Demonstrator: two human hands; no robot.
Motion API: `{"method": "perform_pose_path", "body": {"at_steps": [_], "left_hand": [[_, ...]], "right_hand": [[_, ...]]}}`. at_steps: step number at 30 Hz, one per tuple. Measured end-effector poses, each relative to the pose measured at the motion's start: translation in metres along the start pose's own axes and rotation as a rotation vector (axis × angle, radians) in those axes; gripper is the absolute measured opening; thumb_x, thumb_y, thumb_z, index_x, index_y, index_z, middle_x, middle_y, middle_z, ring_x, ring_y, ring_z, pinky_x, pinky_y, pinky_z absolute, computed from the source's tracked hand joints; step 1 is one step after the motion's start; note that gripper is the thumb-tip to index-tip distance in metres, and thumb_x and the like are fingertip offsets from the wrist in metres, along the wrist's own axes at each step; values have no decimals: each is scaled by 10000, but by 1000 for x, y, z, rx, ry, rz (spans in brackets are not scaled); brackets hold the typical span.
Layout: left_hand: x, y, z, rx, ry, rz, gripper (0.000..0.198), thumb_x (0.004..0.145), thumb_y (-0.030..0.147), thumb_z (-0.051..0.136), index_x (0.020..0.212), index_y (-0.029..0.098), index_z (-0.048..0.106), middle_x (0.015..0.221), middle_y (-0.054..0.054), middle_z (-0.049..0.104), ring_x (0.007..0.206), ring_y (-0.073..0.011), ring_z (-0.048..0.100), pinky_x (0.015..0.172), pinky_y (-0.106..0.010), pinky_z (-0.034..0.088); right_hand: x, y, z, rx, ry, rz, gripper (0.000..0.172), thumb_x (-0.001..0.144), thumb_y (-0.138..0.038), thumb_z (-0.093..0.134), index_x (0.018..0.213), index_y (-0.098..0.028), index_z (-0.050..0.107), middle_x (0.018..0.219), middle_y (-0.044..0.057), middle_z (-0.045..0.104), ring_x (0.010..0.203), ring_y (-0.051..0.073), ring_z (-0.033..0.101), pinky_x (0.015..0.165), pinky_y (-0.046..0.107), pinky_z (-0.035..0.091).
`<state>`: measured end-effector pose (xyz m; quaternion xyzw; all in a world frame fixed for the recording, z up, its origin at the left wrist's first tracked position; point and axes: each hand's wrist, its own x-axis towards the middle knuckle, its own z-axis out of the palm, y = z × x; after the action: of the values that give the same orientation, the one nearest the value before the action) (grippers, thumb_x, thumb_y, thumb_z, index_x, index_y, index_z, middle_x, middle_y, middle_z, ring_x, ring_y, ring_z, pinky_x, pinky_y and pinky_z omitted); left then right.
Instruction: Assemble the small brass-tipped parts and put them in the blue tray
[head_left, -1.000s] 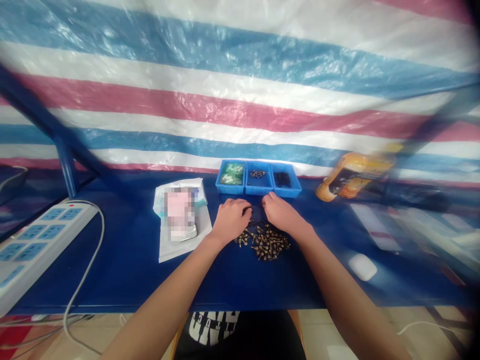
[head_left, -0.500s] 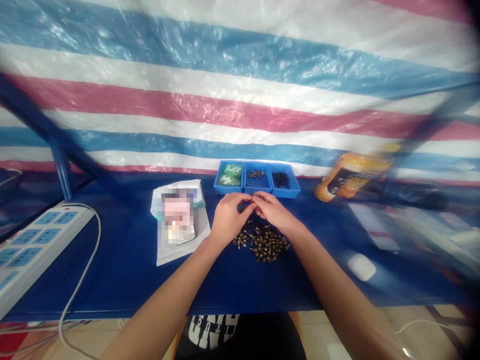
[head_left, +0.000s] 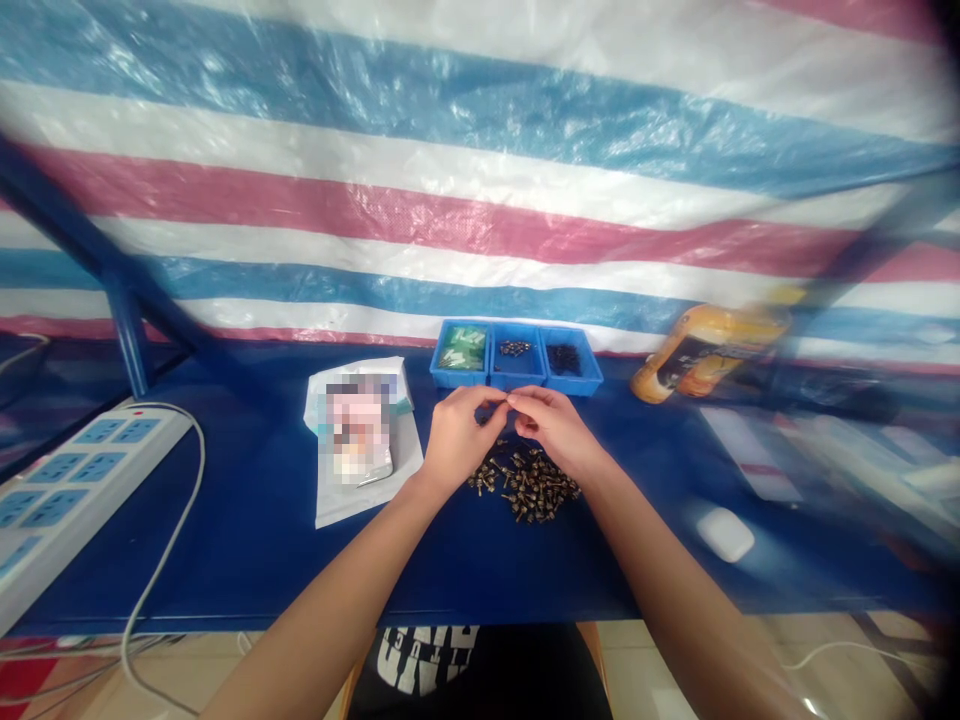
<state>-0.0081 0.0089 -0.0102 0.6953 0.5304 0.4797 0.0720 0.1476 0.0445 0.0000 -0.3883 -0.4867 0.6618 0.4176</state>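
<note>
- Head view: left hand (head_left: pixel 459 440) and right hand (head_left: pixel 553 430) meet above the blue bench (head_left: pixel 225 540), both grips pinched narrow; anything held is too small to tell.
- A pile of small brass-and-black fittings (head_left: pixel 525 485) lies just below the hands, in front of a blue three-compartment bin (head_left: pixel 516 358).

Along the blue tabletop (head_left: pixel 247 540), a white power strip (head_left: pixel 75 480) with its white cable (head_left: pixel 201 470), a pixel-blurred packet (head_left: pixel 358 435) on white paper (head_left: pixel 367 505), a tilted orange bottle (head_left: pixel 705 352), a white oval object (head_left: pixel 724 534); behind, a striped tarpaulin (head_left: pixel 480 200).

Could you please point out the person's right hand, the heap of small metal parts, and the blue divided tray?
right hand (head_left: pixel 559 432), head view, back of the hand
heap of small metal parts (head_left: pixel 525 490), head view, middle of the heap
blue divided tray (head_left: pixel 592 378), head view, right end wall
</note>
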Motion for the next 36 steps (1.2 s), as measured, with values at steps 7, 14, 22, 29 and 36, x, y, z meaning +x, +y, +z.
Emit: {"method": "perform_pose_path", "body": {"at_steps": [7, 14, 22, 29, 36], "left_hand": [[0, -3, 2, -27, 5, -50, 125, 875, 216, 643, 973, 228, 720, 936, 2, 761, 822, -159, 684, 803, -294, 539], [0, -2, 0, -21, 2, -66, 125, 884, 237, 631, 970, 230, 721, 948, -5, 763, 811, -162, 685, 803, -298, 542], [0, -2, 0, -25, 5, -65, 122, 881, 225, 628, 962, 225, 720, 934, -8, 761, 811, -165, 681, 791, -304, 544], [0, -3, 1, -19, -5, -74, 121, 884, 226, 628, 962, 229, 719, 959, -1, 760, 814, -157, 677, 795, -296, 538], [-1, -3, 2, -25, -41, -50, 134, 883, 206, 618, 968, 233, 717, 946, 1, 755, 811, -156, 675, 801, -294, 537]], "right_hand": [[3, 3, -10, 84, 95, -70, 301, 704, -328, 813, 943, -211, 673, 683, -35, 632, 538, 78, 495, 551, 244, 372], [3, 2, -21, -17, 95, -24, 362, 689, -424, 834, 915, -215, 644, 972, 46, 751, 653, 134, 679, 577, 242, 432], [6, 4, -22, -125, 214, -73, 505, 791, -649, 668, 619, -196, 526, 485, -17, 535, 435, 105, 477, 464, 261, 347], [9, 1, -29, 4, 432, -97, 457, 737, -602, 743, 930, -234, 553, 646, -36, 610, 452, 99, 492, 438, 239, 331], [8, 5, -29, -247, 246, -210, 335, 801, -487, 694, 1001, -223, 648, 686, -32, 600, 476, 84, 468, 453, 238, 336]]}}
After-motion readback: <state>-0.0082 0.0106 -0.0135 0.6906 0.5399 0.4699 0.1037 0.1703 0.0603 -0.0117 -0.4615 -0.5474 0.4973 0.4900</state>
